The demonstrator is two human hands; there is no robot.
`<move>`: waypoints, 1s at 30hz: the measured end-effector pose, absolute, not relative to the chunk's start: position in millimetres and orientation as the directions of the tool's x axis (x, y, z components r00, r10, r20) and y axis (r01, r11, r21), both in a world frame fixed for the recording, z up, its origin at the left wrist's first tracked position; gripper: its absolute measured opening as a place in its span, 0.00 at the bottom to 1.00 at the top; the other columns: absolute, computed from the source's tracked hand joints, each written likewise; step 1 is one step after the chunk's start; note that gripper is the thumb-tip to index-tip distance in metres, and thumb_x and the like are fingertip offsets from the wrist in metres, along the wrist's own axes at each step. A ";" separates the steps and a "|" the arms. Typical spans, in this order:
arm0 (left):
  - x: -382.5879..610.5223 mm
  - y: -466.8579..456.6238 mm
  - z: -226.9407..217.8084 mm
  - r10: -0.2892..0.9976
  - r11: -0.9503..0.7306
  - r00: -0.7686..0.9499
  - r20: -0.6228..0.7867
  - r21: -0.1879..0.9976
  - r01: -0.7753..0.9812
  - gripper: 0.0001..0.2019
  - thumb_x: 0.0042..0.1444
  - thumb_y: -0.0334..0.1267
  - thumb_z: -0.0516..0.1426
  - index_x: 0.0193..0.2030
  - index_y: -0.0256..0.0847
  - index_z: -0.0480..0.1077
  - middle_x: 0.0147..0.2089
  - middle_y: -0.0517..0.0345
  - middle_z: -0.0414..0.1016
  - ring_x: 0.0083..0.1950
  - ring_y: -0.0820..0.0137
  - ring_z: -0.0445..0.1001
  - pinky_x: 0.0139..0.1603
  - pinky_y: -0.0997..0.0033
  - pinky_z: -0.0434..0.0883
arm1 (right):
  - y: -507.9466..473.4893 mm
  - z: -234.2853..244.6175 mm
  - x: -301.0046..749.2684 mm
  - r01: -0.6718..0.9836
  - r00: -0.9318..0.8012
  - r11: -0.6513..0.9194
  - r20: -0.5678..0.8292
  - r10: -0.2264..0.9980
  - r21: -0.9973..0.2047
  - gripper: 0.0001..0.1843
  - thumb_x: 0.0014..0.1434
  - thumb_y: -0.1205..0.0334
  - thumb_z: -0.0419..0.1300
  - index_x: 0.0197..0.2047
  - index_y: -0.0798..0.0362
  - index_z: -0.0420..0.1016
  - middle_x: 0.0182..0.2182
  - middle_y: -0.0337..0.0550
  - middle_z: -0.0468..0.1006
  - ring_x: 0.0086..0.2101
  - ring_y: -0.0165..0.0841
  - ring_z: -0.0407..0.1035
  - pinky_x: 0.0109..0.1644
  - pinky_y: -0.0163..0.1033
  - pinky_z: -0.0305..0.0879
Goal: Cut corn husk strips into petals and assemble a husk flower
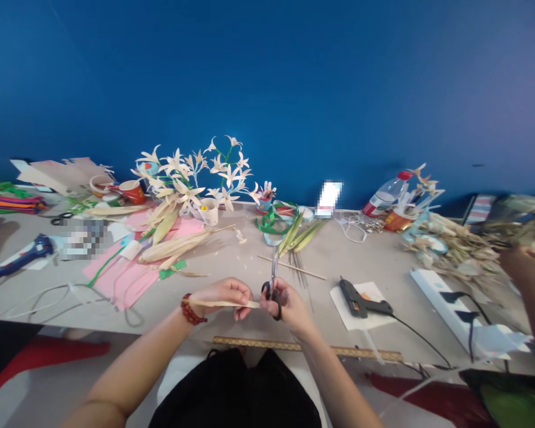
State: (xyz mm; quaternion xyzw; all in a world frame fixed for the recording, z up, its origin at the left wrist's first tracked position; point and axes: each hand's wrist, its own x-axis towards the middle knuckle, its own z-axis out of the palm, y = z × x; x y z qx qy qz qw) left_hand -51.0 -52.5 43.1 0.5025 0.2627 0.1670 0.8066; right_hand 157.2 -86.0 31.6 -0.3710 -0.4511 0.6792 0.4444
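Evidently, your left hand [232, 299] pinched the pale strip [253, 304] in its fingers while your right hand [286, 302] held its end, perhaps keeping it stretched between them. Your right fingers also gripped the scissors [274, 270], blades pointing beyond the fingertips, probably to spare the strip.

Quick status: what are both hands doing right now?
Left hand: closed, holding a pale strip.
Right hand: closed, holding black-handled scissors, with the strip's end at its fingertips.
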 end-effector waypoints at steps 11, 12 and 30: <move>4.7 -101.5 16.6 0.991 -0.022 0.127 0.042 0.989 -0.148 0.12 0.56 0.46 0.59 0.34 0.37 0.70 0.34 0.57 0.70 0.36 0.70 0.68 0.41 0.71 0.67 | -100.2 5.3 134.9 -0.374 0.187 -0.047 -0.125 0.974 -0.926 0.15 0.48 0.59 0.68 0.32 0.52 0.64 0.26 0.35 0.69 0.22 0.26 0.59 0.26 0.32 0.57; 7.9 -104.0 15.5 0.994 -0.033 0.100 0.046 0.991 -0.126 0.12 0.58 0.46 0.57 0.33 0.38 0.69 0.33 0.57 0.69 0.36 0.70 0.68 0.40 0.72 0.67 | -102.0 4.1 134.2 -0.373 0.199 -0.036 -0.118 0.973 -0.927 0.16 0.48 0.59 0.68 0.32 0.51 0.64 0.27 0.35 0.69 0.23 0.26 0.61 0.27 0.32 0.58; -9.4 -88.8 34.2 0.976 0.024 0.218 -0.020 1.000 -0.015 0.13 0.58 0.45 0.56 0.28 0.37 0.66 0.26 0.60 0.69 0.29 0.73 0.67 0.35 0.73 0.65 | -119.4 12.4 167.9 -0.074 -0.276 -0.220 -0.192 0.942 -0.973 0.23 0.51 0.44 0.66 0.31 0.51 0.61 0.20 0.33 0.68 0.20 0.26 0.59 0.24 0.32 0.53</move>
